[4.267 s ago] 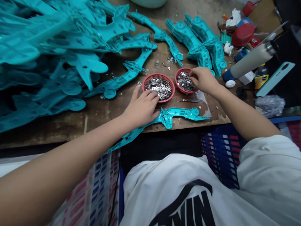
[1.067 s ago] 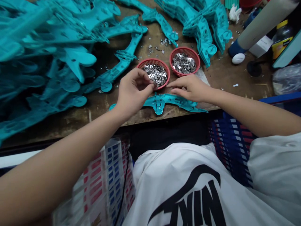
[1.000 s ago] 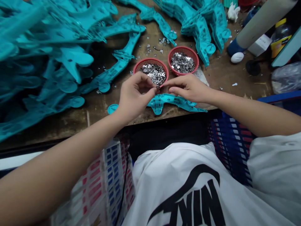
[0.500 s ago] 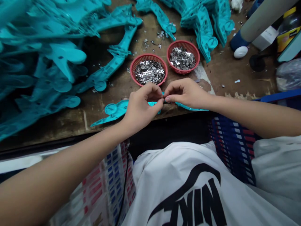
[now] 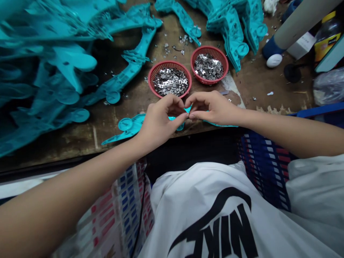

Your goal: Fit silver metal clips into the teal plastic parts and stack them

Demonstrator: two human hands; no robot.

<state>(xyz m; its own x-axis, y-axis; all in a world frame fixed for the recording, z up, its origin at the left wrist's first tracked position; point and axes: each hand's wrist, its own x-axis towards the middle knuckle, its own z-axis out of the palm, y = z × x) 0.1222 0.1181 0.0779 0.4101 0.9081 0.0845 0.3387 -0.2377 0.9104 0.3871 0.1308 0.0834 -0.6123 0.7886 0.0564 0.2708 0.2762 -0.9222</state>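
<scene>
Over the front edge of the workbench, my left hand (image 5: 163,116) and my right hand (image 5: 211,107) meet with thumbs and fingertips pinched close together. Whatever lies between the fingertips is too small and covered to make out. Beneath both hands rests a turquoise plastic part (image 5: 131,125), its round-tabbed left end and a thin right portion showing; its middle is mostly hidden. Just beyond my fingers stands a red basket (image 5: 151,80) full of small shiny metal pieces (image 5: 171,81). A second red basket (image 5: 226,64), behind it to the right, holds similar metal pieces.
Turquoise plastic parts (image 5: 64,32) are heaped along the left, and more stacked parts (image 5: 231,32) lie at the back. A grey pipe (image 5: 298,25) slants at the right near a bottle (image 5: 328,36) and a plastic bag (image 5: 329,86). Blue crates (image 5: 264,168) stand below the bench edge.
My fingers have shifted slightly, and the right hand's fingers are arched a bit higher over the turquoise part. The view has moved a little; the baskets stay put.
</scene>
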